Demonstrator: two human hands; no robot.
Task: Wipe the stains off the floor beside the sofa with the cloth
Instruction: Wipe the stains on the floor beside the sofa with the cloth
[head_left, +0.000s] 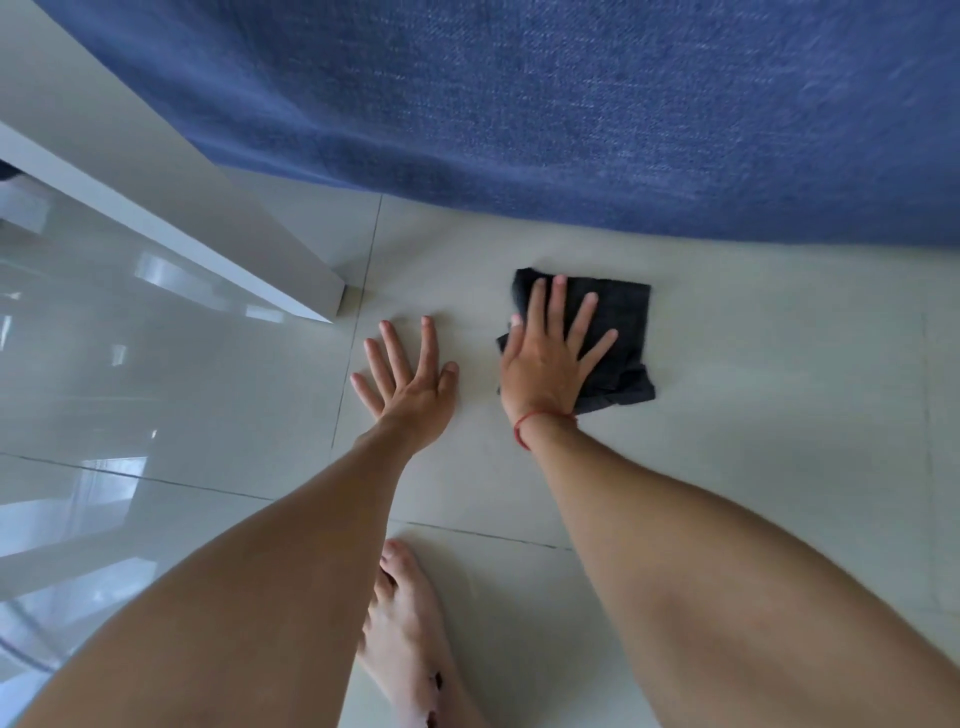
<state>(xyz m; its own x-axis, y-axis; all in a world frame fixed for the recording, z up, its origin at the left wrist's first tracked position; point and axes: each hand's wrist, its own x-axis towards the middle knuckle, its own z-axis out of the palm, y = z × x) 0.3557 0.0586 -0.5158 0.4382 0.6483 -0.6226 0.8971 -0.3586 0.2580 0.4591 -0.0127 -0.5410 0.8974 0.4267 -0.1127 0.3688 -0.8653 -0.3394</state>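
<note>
A dark grey cloth (623, 332) lies flat on the pale tiled floor (753, 389), just in front of the blue sofa (597, 114). My right hand (550, 358) presses down on the cloth with fingers spread, a red string around its wrist. My left hand (410, 374) rests flat on the bare tile to the left of the cloth, fingers apart and holding nothing. No stain shows clearly on the tiles around the cloth.
A white furniture panel (182, 208) slants down to the floor at the left, its corner close to my left hand. Glossy tiles with reflections spread at the far left. My bare foot (410, 639) stands on the tile below my arms.
</note>
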